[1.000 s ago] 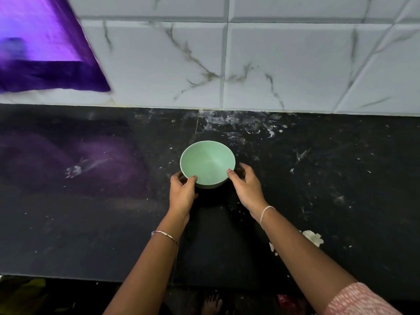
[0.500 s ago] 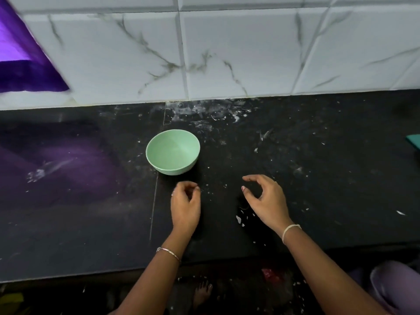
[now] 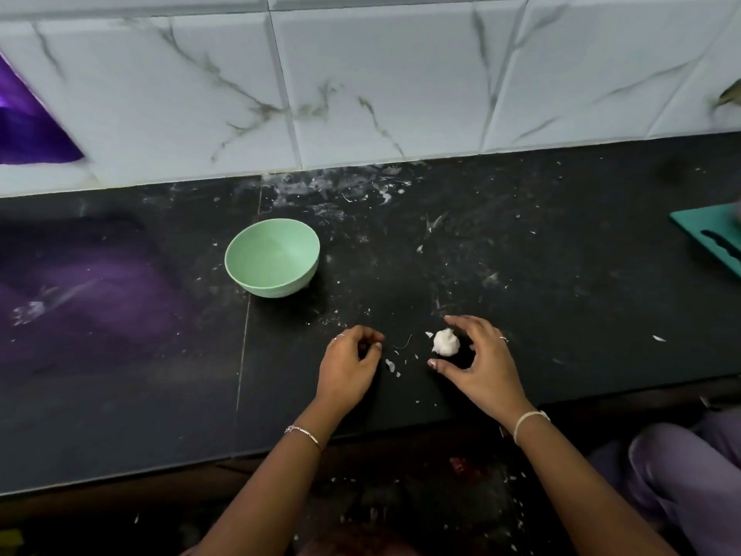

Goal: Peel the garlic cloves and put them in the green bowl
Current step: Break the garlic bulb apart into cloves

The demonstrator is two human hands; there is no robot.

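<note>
Right hand (image 3: 477, 365), fingers spread wide, arches around the garlic bulb (image 3: 446, 342) on the black worktop (image 3: 561, 294). Left hand (image 3: 348, 365), loosely curled, holds nothing. Green bowl (image 3: 272, 256) stands well apart.

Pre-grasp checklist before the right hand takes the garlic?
1. Garlic lying on counter, unobstructed: ok.
2. Right hand gripping garlic: not ok; fingers arch round it, with a gap showing.
3. Green bowl upright and empty: ok.
4. Left hand free: cannot tell; fingers curled, palm hidden.
5. Garlic peeled: not ok; looks like a whole bulb in its skin.
</note>
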